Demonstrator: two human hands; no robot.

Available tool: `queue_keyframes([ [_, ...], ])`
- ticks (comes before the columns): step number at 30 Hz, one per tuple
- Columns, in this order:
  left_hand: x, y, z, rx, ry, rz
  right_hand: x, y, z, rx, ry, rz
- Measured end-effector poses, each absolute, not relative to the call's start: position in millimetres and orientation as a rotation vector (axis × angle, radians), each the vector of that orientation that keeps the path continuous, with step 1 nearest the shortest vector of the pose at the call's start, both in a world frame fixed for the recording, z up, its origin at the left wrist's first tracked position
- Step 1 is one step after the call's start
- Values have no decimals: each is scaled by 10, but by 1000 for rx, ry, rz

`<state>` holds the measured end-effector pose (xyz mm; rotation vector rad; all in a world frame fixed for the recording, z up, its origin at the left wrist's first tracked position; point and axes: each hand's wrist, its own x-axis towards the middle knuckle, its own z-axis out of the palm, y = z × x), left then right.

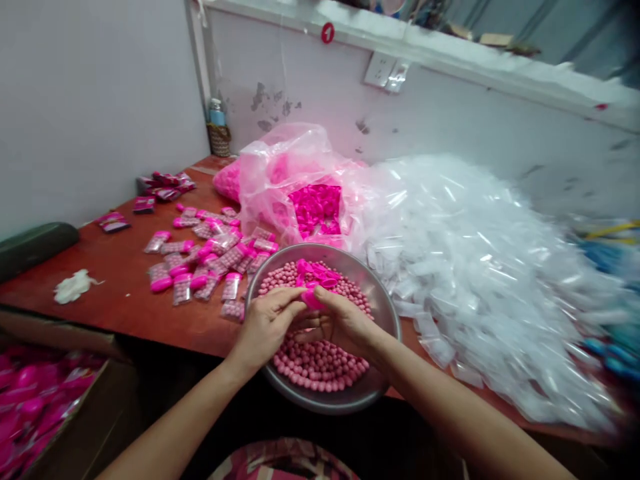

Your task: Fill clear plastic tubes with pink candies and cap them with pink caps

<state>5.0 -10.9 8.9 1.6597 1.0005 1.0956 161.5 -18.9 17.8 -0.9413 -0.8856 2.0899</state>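
Over a metal bowl (387,293) of pink beads (320,367), my two hands meet around a bright pink cap (313,299). My right hand (345,320) pinches the cap between thumb and fingers. My left hand (273,320) is closed at the cap's left side, its fingertips pressed together; whatever lies under them is hidden. Several more pink caps (320,272) rest on the beads at the bowl's far side. Left of the bowl lies a pile of small clear containers (231,260) filled with beads and topped with pink caps.
Behind the bowl stands an open plastic bag (300,153) of pink caps. Clear empty containers (465,267) are heaped on the right. Dark pink packets (167,185) and a green roll (37,247) lie left. A box (100,407) of pink items sits lower left.
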Motion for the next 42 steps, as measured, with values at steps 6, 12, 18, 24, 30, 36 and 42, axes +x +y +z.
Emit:
queue_keyframes([
  [6,-148,448,400,1457,1257,1389,2075,-261,300,-1104,-1260,1475],
  [12,-114,443,526,1707,1241,1397,3308,-238,36,-2076,-1931,208],
  [18,116,75,146,1656,1251,1056,3684,-262,-382,-2218,-2151,40],
  [24,152,64,144,1671,1252,1035,3752,-206,-373,-2136,-2021,-25],
  [30,392,-103,215,1677,1021,953,3316,-288,81,-1666,-1392,410],
  [36,605,-268,255,1573,876,904,2428,-383,379,-1132,-1043,1167],
  [42,468,-302,354,1685,998,967,1906,-357,322,-968,-896,1284],
])
